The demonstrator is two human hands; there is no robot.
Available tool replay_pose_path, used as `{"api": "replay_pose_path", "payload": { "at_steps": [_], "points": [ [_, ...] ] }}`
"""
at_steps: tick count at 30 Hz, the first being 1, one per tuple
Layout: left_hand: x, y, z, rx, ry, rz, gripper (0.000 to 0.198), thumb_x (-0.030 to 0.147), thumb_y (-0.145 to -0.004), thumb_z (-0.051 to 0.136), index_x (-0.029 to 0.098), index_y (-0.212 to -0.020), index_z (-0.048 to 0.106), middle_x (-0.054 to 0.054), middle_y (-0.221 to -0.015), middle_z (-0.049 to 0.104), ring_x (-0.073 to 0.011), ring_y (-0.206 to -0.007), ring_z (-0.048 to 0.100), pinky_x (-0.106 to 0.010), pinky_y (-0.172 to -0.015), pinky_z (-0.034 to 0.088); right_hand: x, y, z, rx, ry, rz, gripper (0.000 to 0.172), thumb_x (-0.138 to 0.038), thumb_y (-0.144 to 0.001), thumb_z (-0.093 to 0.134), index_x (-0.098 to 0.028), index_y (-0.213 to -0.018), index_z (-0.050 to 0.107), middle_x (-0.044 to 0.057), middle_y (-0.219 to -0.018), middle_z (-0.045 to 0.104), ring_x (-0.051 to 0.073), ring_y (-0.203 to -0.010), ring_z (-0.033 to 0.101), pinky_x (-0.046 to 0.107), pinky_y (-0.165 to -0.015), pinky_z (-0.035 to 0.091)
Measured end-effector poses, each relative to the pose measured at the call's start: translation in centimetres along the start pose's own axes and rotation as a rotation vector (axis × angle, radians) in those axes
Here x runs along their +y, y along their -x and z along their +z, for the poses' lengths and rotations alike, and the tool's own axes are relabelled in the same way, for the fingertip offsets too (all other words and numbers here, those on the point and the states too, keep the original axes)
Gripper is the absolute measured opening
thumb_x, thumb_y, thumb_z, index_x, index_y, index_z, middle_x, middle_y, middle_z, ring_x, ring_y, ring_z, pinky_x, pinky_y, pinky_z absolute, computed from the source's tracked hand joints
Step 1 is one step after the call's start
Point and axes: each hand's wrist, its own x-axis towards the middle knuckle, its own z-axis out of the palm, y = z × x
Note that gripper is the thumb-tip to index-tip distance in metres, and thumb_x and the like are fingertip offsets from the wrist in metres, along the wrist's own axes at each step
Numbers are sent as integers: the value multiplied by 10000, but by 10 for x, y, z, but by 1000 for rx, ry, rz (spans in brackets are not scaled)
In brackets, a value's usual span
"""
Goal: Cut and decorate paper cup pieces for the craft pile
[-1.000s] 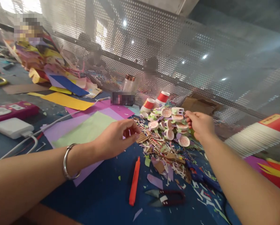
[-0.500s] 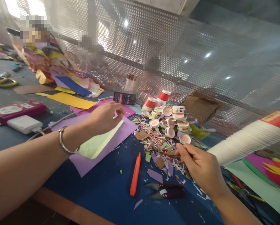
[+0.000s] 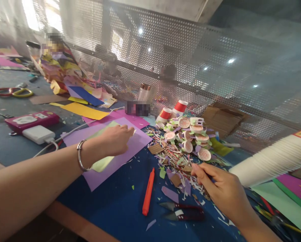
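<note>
Showing the left hand (image 3: 115, 139) palm down over a green sheet (image 3: 103, 164), itself laid upon a purple sheet (image 3: 93, 178), with fingers bent and a pale sliver (image 3: 134, 132) at their tips; cannot tell whether pinched or merely touching. Note the green sheet beneath and to the wrist side of this grip, partly hidden, hence long axis not readable; plainly nearer to the left hand than to the right hand (image 3: 216, 188). Note the latter as narrowly curled, with a dark blue patch (image 3: 212, 178) glimpsed inside; cannot tell what, if anything, is held. Compare, between both grips, the orange marker (image 3: 148, 193), long axis pointing away from the wearer; bodyward of the right grip, the snips (image 3: 184, 216), blades toward the marker; beyond it, round-faced white pieces (image 3: 187, 146); to its right, stacked white cups (image 3: 271, 159)
</note>
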Motion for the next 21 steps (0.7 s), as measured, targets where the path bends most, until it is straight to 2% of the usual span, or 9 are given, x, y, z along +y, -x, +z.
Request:
{"api": "replay_pose_path", "payload": {
  "at_steps": [5, 9, 13, 17, 21],
  "points": [
    [5, 0, -3, -9, -26, 14, 440, 38, -727, 516, 171, -1135, 608, -129, -1124, 688, -302, -1008, 668, -370, -751, 496, 2, -2, 1, 13, 3, -86, 415, -405, -1017, 509, -217, -675, 649, -31, -546, 560, 130, -501, 547, 247, -533, 408],
    [14, 7, -5, -60, -36, 36, 497, 49, -723, 547, 151, -1209, 581, -147, -1134, 682, -311, -988, 676, -377, -732, 496, 4, 0, 2, 23, -9, -109, 391, -394, -1015, 522, -211, -703, 670, -38, -547, 550, 121, -492, 538, 241, -531, 408],
    [12, 9, -4, -76, -13, 63, 484, 108, -764, 554, 129, -1247, 566, -161, -1143, 676, -319, -986, 679, -381, -725, 491, 8, 2, 4, 21, -27, -110, 364, -393, -1016, 536, -215, -731, 676, -39, -571, 568, 117, -508, 548, 239, -552, 414],
    [5, 5, 0, -35, 29, 78, 482, 48, -725, 517, 149, -1190, 592, -135, -1114, 688, -297, -954, 679, -356, -688, 465, 9, 2, 5, 9, -29, -124, 356, -389, -1016, 540, -217, -732, 670, -36, -575, 566, 120, -514, 546, 246, -556, 411],
    [6, 1, -3, 66, 95, 118, 451, 39, -727, 496, 178, -1145, 593, -86, -1088, 689, -238, -922, 662, -328, -700, 456, 7, 2, 3, 7, -38, -131, 359, -384, -1021, 535, -216, -733, 668, -37, -573, 551, 119, -517, 536, 246, -554, 408]
  ]
}}
